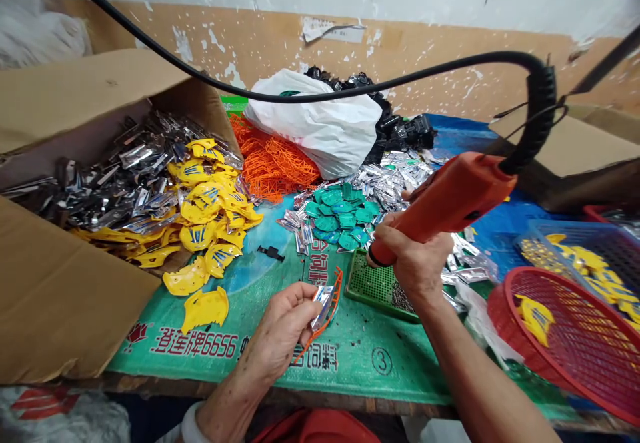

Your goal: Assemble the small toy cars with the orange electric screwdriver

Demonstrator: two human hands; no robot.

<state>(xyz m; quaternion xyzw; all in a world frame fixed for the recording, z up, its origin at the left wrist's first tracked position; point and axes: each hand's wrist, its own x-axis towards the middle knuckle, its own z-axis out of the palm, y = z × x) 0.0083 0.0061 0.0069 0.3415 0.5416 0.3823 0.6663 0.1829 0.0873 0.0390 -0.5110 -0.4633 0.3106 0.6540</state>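
Observation:
My left hand (287, 320), low in the middle, pinches a shiny silver piece (323, 304) together with a thin curved orange strip (336, 306). My right hand (417, 253) is wrapped round an orange power tool (445, 196) with a black cable. The tool's black lower end is over a green basket (370, 290) that holds small metal screws (400, 296). Behind the basket lie teal green pieces (345, 213) and a heap of silver pieces (395, 173). The tool's tip is hidden behind my right hand and the basket's edge.
At the left, a cardboard box (65, 296) spills dark shiny parts (115, 176) and yellow pieces (205, 203). Orange strips (275, 163) and a white bag (320, 123) lie at the back. A red basket (580, 336) and a blue crate (580, 230) stand at the right. The black cable (310, 98) arches overhead.

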